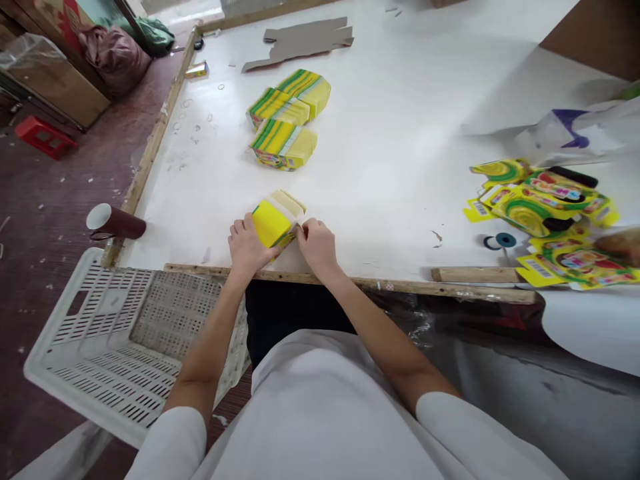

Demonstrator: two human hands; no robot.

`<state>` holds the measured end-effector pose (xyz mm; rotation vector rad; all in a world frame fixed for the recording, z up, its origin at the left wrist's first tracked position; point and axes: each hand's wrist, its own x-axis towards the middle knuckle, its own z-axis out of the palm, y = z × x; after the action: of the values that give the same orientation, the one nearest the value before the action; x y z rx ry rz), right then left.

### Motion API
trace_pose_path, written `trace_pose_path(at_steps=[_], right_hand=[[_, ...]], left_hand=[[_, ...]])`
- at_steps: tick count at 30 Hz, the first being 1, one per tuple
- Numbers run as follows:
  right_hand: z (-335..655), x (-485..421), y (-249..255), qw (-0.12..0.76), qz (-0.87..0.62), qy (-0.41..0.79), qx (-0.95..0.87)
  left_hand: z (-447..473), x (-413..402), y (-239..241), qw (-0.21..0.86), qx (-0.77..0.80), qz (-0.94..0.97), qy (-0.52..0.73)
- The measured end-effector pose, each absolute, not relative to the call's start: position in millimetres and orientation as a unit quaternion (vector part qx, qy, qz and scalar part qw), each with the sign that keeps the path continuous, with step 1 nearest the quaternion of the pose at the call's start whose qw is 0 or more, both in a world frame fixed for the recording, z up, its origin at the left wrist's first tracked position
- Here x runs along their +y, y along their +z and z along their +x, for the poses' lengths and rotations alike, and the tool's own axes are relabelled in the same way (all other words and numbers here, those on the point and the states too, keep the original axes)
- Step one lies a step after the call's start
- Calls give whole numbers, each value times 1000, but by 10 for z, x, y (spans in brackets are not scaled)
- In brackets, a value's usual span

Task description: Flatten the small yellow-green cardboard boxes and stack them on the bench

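A bundle of flat yellow printed cartons (pixel 271 222) rests on the white table near its front edge. My left hand (pixel 249 245) is closed round its left and near side, fingers on top. At the bundle's right corner, my right hand (pixel 318 247) has its fingers curled and pinched against the edge; what exactly lies between the fingertips is too small to make out. Farther back on the table, several similar yellow and green striped bundles (pixel 285 143) lie close together, apart from my hands.
Loose yellow cartons (pixel 537 200) and a thread spool (pixel 505 241) lie at the right, with a partly visible hand (pixel 623 245) there. A dark mug (pixel 117 222) sits on the left edge. Grey cardboard (pixel 307 41) lies at the back. A white crate (pixel 107 333) stands below left.
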<state>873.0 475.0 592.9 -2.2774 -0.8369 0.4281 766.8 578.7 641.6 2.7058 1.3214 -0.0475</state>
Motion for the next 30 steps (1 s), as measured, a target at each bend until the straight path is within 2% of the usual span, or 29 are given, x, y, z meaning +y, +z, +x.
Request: trace_pose_path(at_steps=[8,15,22,30], right_hand=[[8501,4720,5938,381,-839,192,-337],[8732,4468,5941,400,-804,193,-395],[8743,4441,5901,422,-777,205,-419],[8768,4178,5916,445,-729,245,-459]], left_hand=[[7640,5829,6460,67,431,899,-43],[7468,6111,6569,84,287,947,-116],[7409,6021,6448,111,315,941,-41],[7495,5989,6447,98,362,926,-42]])
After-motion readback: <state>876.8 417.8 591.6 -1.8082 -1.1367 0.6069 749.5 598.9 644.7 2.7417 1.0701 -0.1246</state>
